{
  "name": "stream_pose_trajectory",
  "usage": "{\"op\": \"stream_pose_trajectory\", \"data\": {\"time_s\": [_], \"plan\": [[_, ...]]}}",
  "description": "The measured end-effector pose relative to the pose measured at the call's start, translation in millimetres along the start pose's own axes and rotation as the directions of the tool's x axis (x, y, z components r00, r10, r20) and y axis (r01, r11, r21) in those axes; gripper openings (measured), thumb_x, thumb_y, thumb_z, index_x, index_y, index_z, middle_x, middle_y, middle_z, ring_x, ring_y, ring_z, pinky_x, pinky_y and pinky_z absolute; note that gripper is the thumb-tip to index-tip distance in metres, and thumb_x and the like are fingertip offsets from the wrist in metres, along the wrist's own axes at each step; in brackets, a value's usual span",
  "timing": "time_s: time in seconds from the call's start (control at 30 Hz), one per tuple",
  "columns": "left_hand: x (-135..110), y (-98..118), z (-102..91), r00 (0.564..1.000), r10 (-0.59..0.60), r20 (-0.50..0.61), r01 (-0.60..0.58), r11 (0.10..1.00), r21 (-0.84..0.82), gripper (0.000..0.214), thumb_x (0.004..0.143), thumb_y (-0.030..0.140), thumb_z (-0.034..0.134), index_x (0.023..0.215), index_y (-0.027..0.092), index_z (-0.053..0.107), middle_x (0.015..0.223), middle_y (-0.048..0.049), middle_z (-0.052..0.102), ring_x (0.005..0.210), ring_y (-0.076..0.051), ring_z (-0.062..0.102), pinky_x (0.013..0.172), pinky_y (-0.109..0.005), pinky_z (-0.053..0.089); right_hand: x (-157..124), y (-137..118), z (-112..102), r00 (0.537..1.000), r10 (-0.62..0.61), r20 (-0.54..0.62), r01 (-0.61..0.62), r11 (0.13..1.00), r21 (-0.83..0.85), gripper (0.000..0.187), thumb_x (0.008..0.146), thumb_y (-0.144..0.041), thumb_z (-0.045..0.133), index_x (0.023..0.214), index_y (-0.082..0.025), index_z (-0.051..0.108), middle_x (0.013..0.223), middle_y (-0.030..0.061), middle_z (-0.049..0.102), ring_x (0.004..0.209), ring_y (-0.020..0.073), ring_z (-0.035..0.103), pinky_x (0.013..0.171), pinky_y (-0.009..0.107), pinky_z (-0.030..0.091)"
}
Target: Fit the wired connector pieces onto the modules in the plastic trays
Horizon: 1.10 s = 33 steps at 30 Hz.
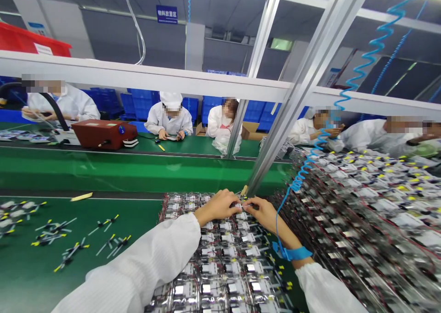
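My left hand (222, 204) reaches over the far right part of a clear plastic tray (197, 244), its fingers curled in a pinch. Close by on the right, my right hand (262, 211) has thumb and forefinger brought together, wearing a blue wrist strap (296, 253) with a coiled cord. The fingertips of both hands meet over a small whitish part (239, 206) in the far row; what each hand grips is too small to make out. Rows of small white-and-black electronic parts (228, 268) with thin wires fill the tray.
To the right rises a tall stack of similar filled trays (379, 203). Loose black pieces with yellow-tipped strips (70, 253) lie on the green bench (117, 285) at left. A metal post (292, 92) and the coiled blue cord (303, 175) stand ahead; co-workers sit beyond.
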<state>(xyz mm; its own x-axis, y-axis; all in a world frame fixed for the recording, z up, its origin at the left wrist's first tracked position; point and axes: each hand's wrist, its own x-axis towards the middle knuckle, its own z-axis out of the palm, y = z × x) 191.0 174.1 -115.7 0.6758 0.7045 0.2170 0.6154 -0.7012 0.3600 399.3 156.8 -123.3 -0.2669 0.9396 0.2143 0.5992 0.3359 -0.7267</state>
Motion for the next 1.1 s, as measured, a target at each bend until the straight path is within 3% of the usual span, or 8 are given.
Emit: {"op": "stream_pose_trajectory", "data": {"time_s": [0.27, 0.47, 0.7, 0.97, 1.1], "plan": [[2, -1, 3.5, 1.0, -0.017, 0.0, 0.017, 1.0, 0.001, 0.029, 0.093, 0.044, 0.059, 0.11, 0.023, 0.068, 0.102, -0.0059, 0.067, 0.104, -0.025, 0.056, 0.089, -0.035, 0.041, 2, 3, 3, 1.0, 0.0, -0.008, 0.0, 1.0, -0.011, 0.023, 0.075, -0.039, 0.059, 0.076, -0.021, 0.074, 0.086, 0.0073, 0.074, 0.083, 0.026, 0.065, 0.082, 0.037, 0.049], [2, 0, 4.6, 1.0, -0.017, -0.011, 0.017, 1.0, -0.003, 0.026, 0.091, 0.043, 0.062, 0.106, 0.022, 0.07, 0.101, -0.0059, 0.068, 0.103, -0.026, 0.057, 0.087, -0.035, 0.042, 2, 7, 4, 1.0, -0.005, -0.001, 0.005, 1.0, -0.021, 0.024, 0.076, -0.039, 0.061, 0.076, -0.02, 0.074, 0.082, 0.0082, 0.074, 0.077, 0.0243, 0.064, 0.076, 0.036, 0.05], [2, 0, 4.1, 1.0, -0.026, -0.001, 0.026, 1.0, -0.014, 0.026, 0.092, 0.042, 0.06, 0.108, 0.023, 0.07, 0.102, -0.0062, 0.069, 0.103, -0.026, 0.057, 0.088, -0.035, 0.042, 1, 10, 6, 1.0, 0.016, 0.007, -0.016, 0.999, -0.046, 0.025, 0.085, -0.04, 0.066, 0.081, -0.016, 0.071, 0.079, 0.0033, 0.071, 0.076, 0.0183, 0.065, 0.076, 0.034, 0.05], [2, 1, 1.2, 1.0, -0.027, -0.003, 0.027, 0.999, -0.023, 0.027, 0.091, 0.042, 0.062, 0.106, 0.021, 0.07, 0.099, -0.0061, 0.069, 0.099, -0.025, 0.057, 0.085, -0.033, 0.042, -1, 7, 4, 0.999, 0.034, -0.029, -0.035, 0.998, -0.045, 0.025, 0.076, -0.042, 0.06, 0.079, -0.02, 0.073, 0.078, 0.0046, 0.073, 0.073, 0.0233, 0.064, 0.069, 0.032, 0.047], [4, 0, 1.5, 1.0, -0.016, 0.002, 0.017, 0.999, -0.039, 0.024, 0.091, 0.042, 0.062, 0.101, 0.022, 0.071, 0.094, -0.0051, 0.069, 0.097, -0.024, 0.058, 0.084, -0.032, 0.041, -1, 3, 3, 1.0, 0.004, -0.011, -0.004, 0.999, -0.041, 0.025, 0.075, -0.041, 0.057, 0.075, -0.02, 0.072, 0.078, 0.005, 0.072, 0.075, 0.0239, 0.064, 0.073, 0.033, 0.047]]}}
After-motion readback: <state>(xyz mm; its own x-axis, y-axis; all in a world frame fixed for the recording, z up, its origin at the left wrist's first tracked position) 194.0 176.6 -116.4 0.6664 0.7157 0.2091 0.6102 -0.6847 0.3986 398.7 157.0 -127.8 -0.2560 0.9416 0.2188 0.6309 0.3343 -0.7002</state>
